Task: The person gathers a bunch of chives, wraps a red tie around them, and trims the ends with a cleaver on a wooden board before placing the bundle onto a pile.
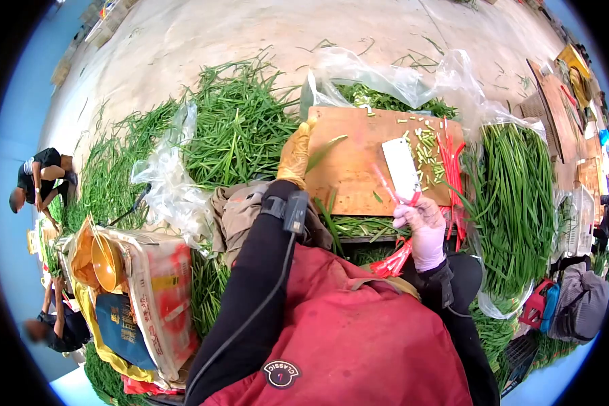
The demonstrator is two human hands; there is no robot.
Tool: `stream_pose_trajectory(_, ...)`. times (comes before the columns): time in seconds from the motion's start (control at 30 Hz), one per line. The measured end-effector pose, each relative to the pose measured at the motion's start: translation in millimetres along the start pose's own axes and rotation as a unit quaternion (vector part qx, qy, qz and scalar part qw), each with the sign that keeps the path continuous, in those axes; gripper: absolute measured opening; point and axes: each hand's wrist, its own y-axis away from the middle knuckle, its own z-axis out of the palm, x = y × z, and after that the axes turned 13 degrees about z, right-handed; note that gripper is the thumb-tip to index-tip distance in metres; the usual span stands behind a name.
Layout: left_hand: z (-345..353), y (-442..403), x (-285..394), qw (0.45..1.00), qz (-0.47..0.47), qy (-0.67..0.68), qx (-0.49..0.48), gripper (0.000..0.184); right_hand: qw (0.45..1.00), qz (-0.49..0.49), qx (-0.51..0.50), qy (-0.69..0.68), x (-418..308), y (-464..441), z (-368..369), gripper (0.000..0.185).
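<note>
My left hand (295, 157), in a yellow-orange glove, rests along the left edge of a wooden board (348, 179). Its fingers look stretched out, and a green leaf (327, 151) lies beside them. In a pale pink glove, my right hand (423, 230) is closed around the low end of a knife (400, 169) with a broad, pale rectangular blade; the grip is mostly hidden. A thin red-and-white strip, blurred, sticks up beside the blade. Cut pale-green stem pieces (426, 152) are scattered on the board's right part. Red ties (453, 176) lie along its right edge, and a bunch of red strips (394, 260) hangs below my right hand.
Loose green stalks (240, 128) are heaped at the left. A thick pile of aligned stalks (514, 203) lies at the right on clear plastic (477, 88). A box (166, 298) with a yellow bowl (106, 262) stands lower left. Two people (46, 172) work at far left.
</note>
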Motion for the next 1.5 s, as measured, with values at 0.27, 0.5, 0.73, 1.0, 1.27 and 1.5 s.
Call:
stream_pose_trajectory(0.27, -6, 1, -53, 0.831, 0.166, -0.508, -0.155, 0.021, 0.998, 0.05, 0.037, -0.011, 42, -30, -9, 0.016)
stream_pose_trajectory(0.5, -27, -34, 3, 0.988, 0.0, -0.144, 0.061, 0.027, 0.995, 0.097, 0.034, 0.011, 63, -49, -8, 0.015)
stream_pose_trajectory(0.73, -3, -10, 12, 0.969, 0.094, -0.192, -0.124, 0.04, 0.992, 0.124, 0.024, 0.001, 93, -64, -7, 0.014)
stream_pose_trajectory(1.0, 60, 23, -35, 0.979, -0.178, 0.013, -0.103, 0.07, 0.984, 0.145, -0.087, 0.051, 64, -26, -12, 0.012)
stream_pose_trajectory(1.27, 60, -2, -19, 0.99, -0.101, 0.052, -0.088, 0.029, 0.957, 0.258, -0.134, 0.004, 43, -1, -22, 0.019)
stream_pose_trajectory(1.5, 42, -7, -39, 0.987, 0.087, -0.083, -0.109, 0.031, 0.979, 0.188, -0.072, -0.026, 18, -4, -47, 0.02)
